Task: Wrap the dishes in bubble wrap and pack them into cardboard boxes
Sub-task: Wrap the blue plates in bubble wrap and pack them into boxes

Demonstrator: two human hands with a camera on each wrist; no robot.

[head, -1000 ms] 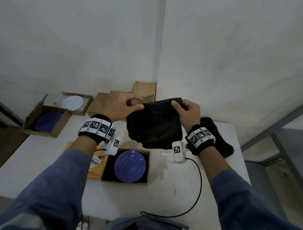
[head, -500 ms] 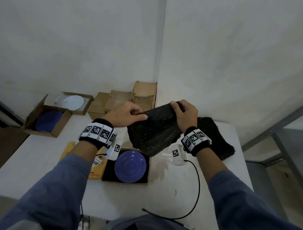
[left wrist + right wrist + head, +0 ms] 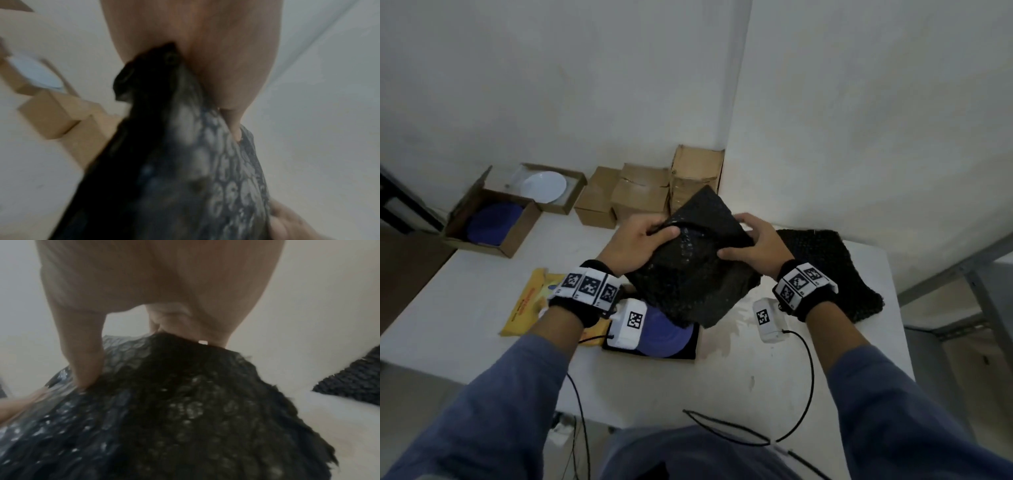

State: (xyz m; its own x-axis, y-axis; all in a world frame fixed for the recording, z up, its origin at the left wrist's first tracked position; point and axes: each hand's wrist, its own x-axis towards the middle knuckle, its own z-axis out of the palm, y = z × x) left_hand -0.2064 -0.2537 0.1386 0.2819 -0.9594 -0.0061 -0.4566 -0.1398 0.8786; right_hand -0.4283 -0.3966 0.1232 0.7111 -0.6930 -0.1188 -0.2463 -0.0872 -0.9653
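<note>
A black sheet of bubble wrap [image 3: 695,267] hangs tilted above the table, held by both hands. My left hand [image 3: 643,240] pinches its left upper edge, thumb on top; the left wrist view shows the black bubble wrap [image 3: 185,162] running out from under that thumb. My right hand [image 3: 753,246] grips the right edge, and in the right wrist view the bubble wrap [image 3: 164,410] sits between thumb and fingers. Below the sheet a blue plate [image 3: 664,332] lies in a black-lined box [image 3: 697,346], partly covered by the sheet and my left wrist camera.
More black bubble wrap [image 3: 835,274] lies at the right of the white table [image 3: 688,387]. At the back left stand an open box with a blue plate [image 3: 489,222] and one with a white plate [image 3: 544,186]. Closed cardboard boxes [image 3: 650,192] line the wall. A yellow packet [image 3: 530,301] lies left.
The sheet hung upright between my hands a second ago. It has tipped towards flat and come lower over the boxed blue plate, and my hands have moved closer together.
</note>
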